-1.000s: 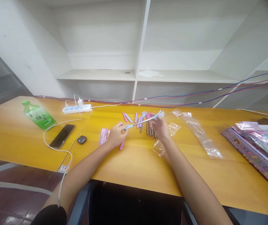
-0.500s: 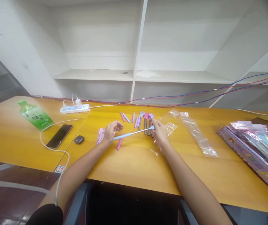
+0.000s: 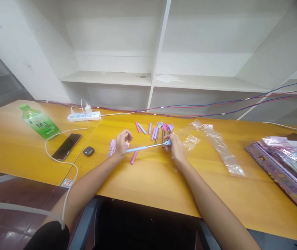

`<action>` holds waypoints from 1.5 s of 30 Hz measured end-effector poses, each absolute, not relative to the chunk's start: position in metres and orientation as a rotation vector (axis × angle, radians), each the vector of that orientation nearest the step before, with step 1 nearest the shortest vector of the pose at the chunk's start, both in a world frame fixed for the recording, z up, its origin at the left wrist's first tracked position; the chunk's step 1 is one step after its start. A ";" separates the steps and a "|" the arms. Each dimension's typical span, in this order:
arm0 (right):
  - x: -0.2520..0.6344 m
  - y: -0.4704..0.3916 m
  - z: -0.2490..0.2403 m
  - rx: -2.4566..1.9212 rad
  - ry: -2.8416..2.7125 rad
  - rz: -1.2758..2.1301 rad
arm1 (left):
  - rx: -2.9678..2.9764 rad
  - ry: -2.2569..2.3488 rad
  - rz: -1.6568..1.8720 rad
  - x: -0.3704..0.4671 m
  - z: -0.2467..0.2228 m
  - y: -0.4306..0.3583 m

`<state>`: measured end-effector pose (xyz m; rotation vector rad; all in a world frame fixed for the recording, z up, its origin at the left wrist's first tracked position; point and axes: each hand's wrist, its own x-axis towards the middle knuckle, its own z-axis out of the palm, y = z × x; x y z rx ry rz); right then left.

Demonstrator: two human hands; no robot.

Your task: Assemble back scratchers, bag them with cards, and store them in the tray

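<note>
A stick with a blue handle (image 3: 136, 149), a thin metal rod and a small blue hand-shaped head spans the gap between my hands. My left hand (image 3: 122, 143) is curled round the end of its handle. The fingers of my right hand (image 3: 174, 144) pinch the blue head. Beyond lie more hand-shaped heads on metal rods, one blue (image 3: 159, 124), one pink (image 3: 164, 127) and one purple (image 3: 170, 127). Several loose pink, blue and purple tubes (image 3: 150, 128) rest to their left. A pink tube (image 3: 134, 157) lies under the blue handle, and a printed card (image 3: 111, 148) is partly behind my left hand.
Clear plastic bags (image 3: 223, 152) lie right of my hands, with a purple printed box (image 3: 276, 173) of packets farther right. At left are a green bottle (image 3: 41, 122), a phone (image 3: 67, 147), a small black device (image 3: 88, 151) and a power strip (image 3: 84, 116) with a white cable.
The view has shifted slightly. My right hand's fingers have closed in more around the blue head, and my left fingers are curled a little more. The stick stays between my hands.
</note>
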<state>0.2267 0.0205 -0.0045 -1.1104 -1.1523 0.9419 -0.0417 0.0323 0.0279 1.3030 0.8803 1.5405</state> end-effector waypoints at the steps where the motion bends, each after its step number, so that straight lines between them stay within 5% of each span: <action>1: 0.225 0.020 -0.005 -1.117 -1.168 0.943 | 1.318 0.894 1.535 -0.042 0.027 0.031; 24: 0.204 0.001 0.003 -1.177 -1.327 1.060 | 1.671 0.919 1.535 -0.038 0.032 0.015; 34: 0.209 0.005 0.004 -1.167 -1.292 0.917 | 2.579 1.087 0.760 -0.023 0.014 0.019; 45: 0.200 0.009 0.025 -1.307 -2.398 -0.500 | 3.051 1.184 0.502 -0.031 0.026 0.027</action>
